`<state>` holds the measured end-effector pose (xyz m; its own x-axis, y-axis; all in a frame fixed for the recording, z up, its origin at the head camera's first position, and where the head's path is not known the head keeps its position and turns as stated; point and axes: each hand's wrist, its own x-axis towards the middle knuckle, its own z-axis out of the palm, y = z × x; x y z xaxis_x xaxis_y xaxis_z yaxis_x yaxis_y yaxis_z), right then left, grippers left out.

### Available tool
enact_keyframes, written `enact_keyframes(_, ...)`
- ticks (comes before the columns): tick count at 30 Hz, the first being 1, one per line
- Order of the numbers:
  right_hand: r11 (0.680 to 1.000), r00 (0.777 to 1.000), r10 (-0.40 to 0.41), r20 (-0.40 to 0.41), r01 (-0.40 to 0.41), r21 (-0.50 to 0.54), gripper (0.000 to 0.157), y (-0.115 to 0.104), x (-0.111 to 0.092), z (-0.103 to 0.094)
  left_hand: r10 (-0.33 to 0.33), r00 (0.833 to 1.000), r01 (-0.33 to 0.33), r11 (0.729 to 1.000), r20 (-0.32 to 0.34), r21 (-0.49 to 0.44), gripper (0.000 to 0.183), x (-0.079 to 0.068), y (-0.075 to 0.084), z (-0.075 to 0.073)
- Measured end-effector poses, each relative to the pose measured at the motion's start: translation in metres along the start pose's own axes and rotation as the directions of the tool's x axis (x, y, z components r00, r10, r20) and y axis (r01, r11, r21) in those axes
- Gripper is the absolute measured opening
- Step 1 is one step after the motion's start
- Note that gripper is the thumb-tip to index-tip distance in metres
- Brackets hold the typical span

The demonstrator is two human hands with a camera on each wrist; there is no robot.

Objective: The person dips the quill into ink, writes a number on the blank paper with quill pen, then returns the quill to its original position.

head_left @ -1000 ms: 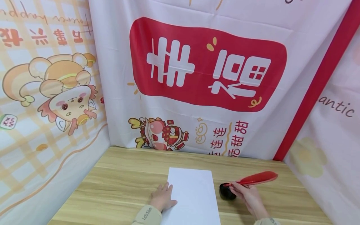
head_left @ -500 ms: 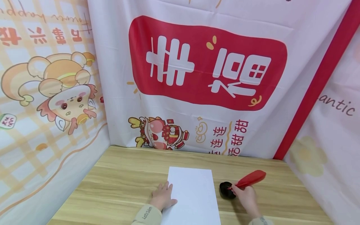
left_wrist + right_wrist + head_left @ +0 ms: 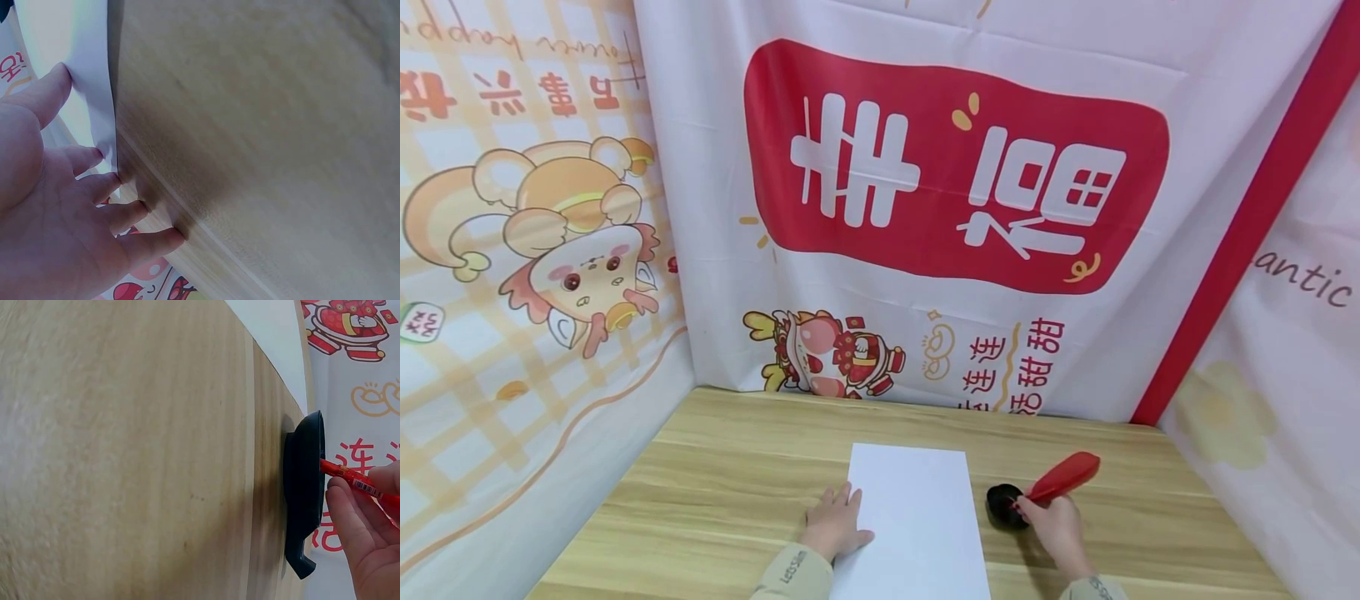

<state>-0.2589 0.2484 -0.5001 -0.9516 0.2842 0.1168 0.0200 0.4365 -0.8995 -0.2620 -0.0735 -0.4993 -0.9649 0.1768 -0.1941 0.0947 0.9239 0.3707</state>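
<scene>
A sheet of white paper (image 3: 910,508) lies on the wooden table, its left edge under my left hand (image 3: 833,523). The fingers are spread; in the left wrist view the thumb (image 3: 53,94) rests on the paper while the outer fingertips reach past its edge onto the wood. My right hand (image 3: 1056,533) pinches a red feather pen (image 3: 1063,477) near its lower end. The pen's tip is at the mouth of a small black dish (image 3: 1002,507) right of the paper. From the right wrist, the dish (image 3: 303,475) shows a short tail-like foot, and the red barrel (image 3: 353,476) carries a barcode label.
The table (image 3: 730,467) has a pale wood grain. A white cloth with a red printed panel (image 3: 951,167) hangs behind its back edge. Printed cloths also line the left side (image 3: 550,400) and the right side (image 3: 1292,375).
My right hand has moved slightly left, and the feather has swung inward and up, standing steeper over the black dish. The left hand and paper hold their place.
</scene>
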Motion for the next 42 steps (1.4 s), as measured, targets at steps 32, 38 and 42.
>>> enact_keyframes(32,0.992,0.997,-0.079,-0.004,0.078,-0.097,0.015,-0.026,0.013,-0.002,-0.013,1.0,0.014,1.0,0.014,-0.028,0.065,-0.006,-0.001,-0.005)
enact_keyframes(38,0.991,0.997,-0.072,0.004,0.072,-0.113,0.015,-0.036,0.016,0.002,-0.019,1.0,0.02,0.999,0.023,-0.038,0.065,-0.006,0.0,-0.005)
enact_keyframes(42,0.989,0.996,-0.094,-0.001,0.093,-0.118,0.01,-0.045,0.019,0.006,-0.021,1.0,0.022,0.999,0.022,-0.036,0.065,-0.006,0.001,-0.005)
